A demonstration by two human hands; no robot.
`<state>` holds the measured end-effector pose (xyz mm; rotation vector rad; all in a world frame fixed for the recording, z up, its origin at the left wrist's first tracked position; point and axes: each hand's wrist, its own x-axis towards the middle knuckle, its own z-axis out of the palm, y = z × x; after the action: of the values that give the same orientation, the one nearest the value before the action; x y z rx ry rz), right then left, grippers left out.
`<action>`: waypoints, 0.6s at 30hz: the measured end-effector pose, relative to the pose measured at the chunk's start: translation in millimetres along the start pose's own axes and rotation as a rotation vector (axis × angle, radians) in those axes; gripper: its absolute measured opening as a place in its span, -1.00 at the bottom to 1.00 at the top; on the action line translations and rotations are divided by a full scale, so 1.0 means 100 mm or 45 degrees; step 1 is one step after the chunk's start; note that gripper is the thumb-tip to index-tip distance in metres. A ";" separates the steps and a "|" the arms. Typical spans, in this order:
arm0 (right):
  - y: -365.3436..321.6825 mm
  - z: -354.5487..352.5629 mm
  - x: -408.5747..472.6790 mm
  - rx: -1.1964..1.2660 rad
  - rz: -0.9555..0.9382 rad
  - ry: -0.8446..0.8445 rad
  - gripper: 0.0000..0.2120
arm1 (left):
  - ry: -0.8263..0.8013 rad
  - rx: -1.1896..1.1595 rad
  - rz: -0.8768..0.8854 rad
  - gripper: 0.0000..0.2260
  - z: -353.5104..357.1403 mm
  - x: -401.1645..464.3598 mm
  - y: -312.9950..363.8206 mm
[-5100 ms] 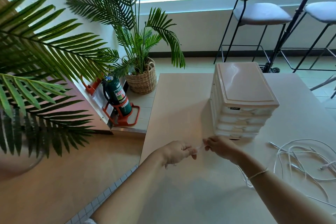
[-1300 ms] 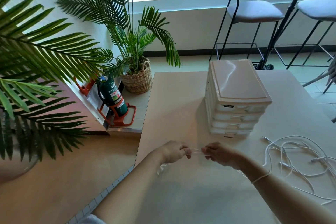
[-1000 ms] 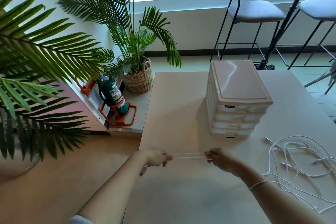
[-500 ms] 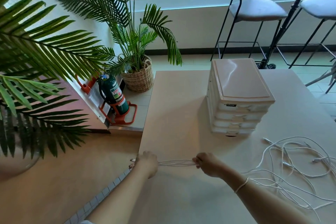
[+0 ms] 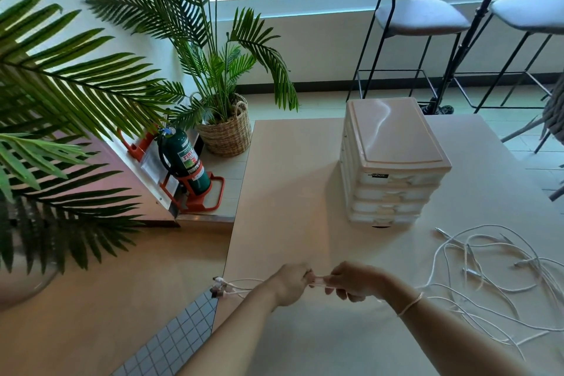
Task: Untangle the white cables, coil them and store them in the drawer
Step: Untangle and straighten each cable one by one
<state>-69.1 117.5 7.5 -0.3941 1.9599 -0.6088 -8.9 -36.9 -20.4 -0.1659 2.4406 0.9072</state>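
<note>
Where the two hands meet near the desk's (image 5: pixel 290 180) front left edge, a bunch of white cables (image 5: pixel 317 280) is pinched between them: left hand (image 5: pixel 288 284) clenched on it, right hand (image 5: pixel 355 282) grasping it just beside; plug ends (image 5: pixel 220 287) jut left past the desk edge; loose cable tangle (image 5: pixel 494 278), one heap, trailing right of the right hand; drawer unit (image 5: pixel 392 162), one, four drawers, all closed, behind; stools (image 5: pixel 421 18), two; potted palm (image 5: pixel 225 131), one; fire extinguisher (image 5: pixel 183 162), one
</note>
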 end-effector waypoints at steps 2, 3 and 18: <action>0.05 -0.05 0.00 -0.059 0.019 0.055 -0.67 | -0.008 0.017 0.010 -0.73 0.00 -0.02 0.03; 0.06 -0.05 0.00 -0.050 0.016 0.095 -0.65 | 0.004 0.017 0.009 -0.73 -0.01 -0.02 0.03; 0.10 0.14 0.09 0.074 -0.079 0.444 -0.74 | -0.108 0.088 -0.012 -0.77 -0.07 -0.01 0.03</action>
<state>-60.6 117.2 -10.5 -0.3298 2.2605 -0.8166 -11.5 -38.6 -13.6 -0.1113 2.3869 0.8078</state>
